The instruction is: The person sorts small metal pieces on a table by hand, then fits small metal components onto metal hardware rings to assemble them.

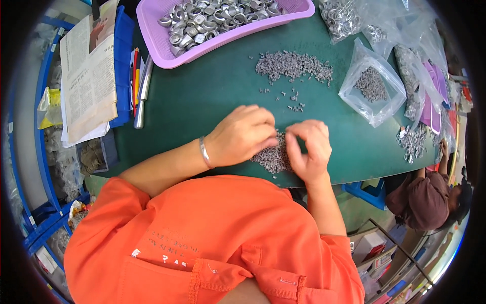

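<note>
The near heap of small parts (272,159) on the counter (202,101) is partly hidden between the left hand (240,136) and the right hand (316,148). Both are held half curled, fingertips blurred; whether any part is gripped cannot be told.

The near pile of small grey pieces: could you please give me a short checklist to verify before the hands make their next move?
1. Both hands at the near pile: ok; left hand on its left side, right hand on its right.
2. Piece between the fingertips: cannot tell; too small and blurred.
3. Far pile gathered together: not ok; stray pieces lie on its near side.
4. Clear bag apart from both piles: ok; it lies to their right, with grey pieces inside.
5. Purple basket of rings away from the hands: ok; it stands beyond them.
</note>
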A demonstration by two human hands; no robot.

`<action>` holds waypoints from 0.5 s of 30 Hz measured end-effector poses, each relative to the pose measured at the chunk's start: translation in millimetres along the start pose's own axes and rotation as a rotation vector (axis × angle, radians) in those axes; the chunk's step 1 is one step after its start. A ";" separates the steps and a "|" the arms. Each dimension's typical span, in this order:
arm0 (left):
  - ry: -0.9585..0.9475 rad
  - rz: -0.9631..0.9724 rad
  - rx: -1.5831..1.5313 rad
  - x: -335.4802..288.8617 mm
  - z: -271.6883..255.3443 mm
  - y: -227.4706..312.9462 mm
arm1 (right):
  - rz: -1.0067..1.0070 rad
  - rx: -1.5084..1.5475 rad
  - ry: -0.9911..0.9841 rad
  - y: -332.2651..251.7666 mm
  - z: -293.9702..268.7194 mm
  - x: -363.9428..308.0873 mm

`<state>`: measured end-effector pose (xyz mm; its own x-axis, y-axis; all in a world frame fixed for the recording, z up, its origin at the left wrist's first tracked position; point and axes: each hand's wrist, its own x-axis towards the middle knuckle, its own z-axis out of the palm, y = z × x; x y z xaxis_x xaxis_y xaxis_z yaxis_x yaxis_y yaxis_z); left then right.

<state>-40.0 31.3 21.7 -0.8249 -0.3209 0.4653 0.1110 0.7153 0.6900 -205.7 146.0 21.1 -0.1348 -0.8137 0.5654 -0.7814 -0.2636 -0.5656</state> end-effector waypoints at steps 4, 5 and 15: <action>0.114 -0.139 0.242 24.9 13.0 -17.1 | 0.117 -0.235 0.009 16.1 14.3 11.6; 0.097 -0.167 0.294 26.5 17.2 -23.8 | 0.136 -0.259 -0.022 19.3 15.5 11.4; -0.106 -0.165 0.044 9.9 -9.8 -4.7 | 0.051 -0.052 -0.161 10.5 0.9 15.1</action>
<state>-43.2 18.7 28.6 -0.8840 -0.3706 0.2848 -0.0534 0.6854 0.7262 -215.4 130.5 23.2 -0.0794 -0.8989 0.4309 -0.8068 -0.1960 -0.5574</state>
